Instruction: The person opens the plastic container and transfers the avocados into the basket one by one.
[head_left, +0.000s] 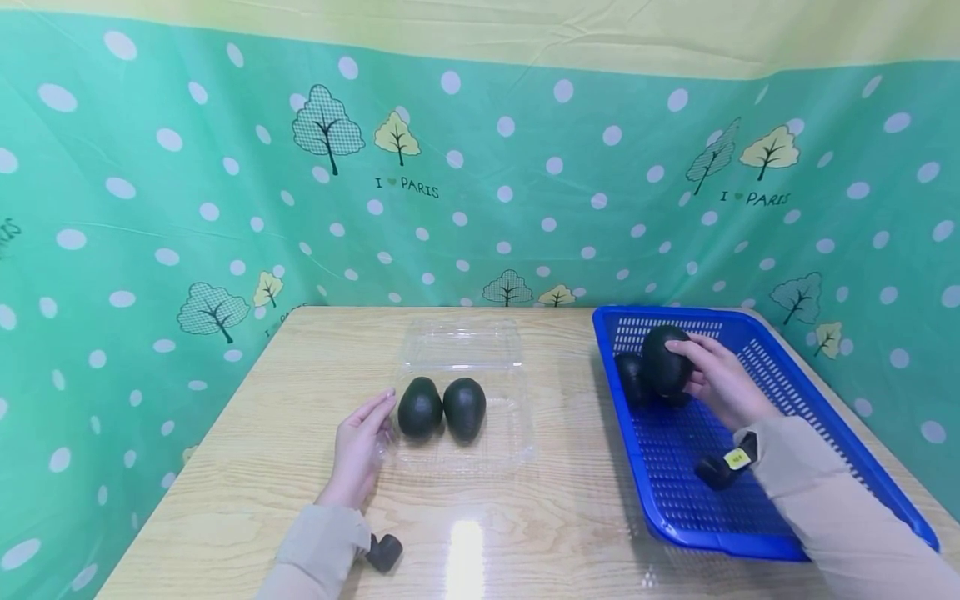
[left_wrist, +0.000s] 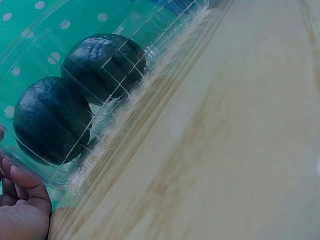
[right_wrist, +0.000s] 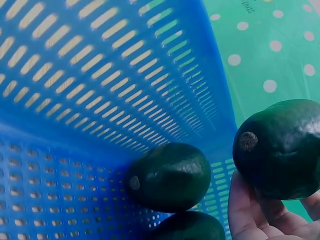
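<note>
My right hand [head_left: 720, 379] holds a dark avocado [head_left: 666, 360] up at the far left part of a blue plastic basket [head_left: 651, 500]. Below it, in the right wrist view, another avocado [right_wrist: 170, 177] and part of one more [right_wrist: 192, 227] lie in the basket. On the left, my left hand [head_left: 362, 450] pinches the left edge of a clear plastic clamshell container [head_left: 510, 429], whose lid [head_left: 461, 342] is folded back. Two avocados sit side by side in the container, the left one [head_left: 420, 408] close to my fingertips and the other [head_left: 465, 410] to its right.
A light wood-grain table [head_left: 300, 375] carries the container and the basket. Behind it hangs a green dotted cloth [head_left: 480, 192] with printed trees, close to the table's back edge. Bare tabletop lies between container and basket.
</note>
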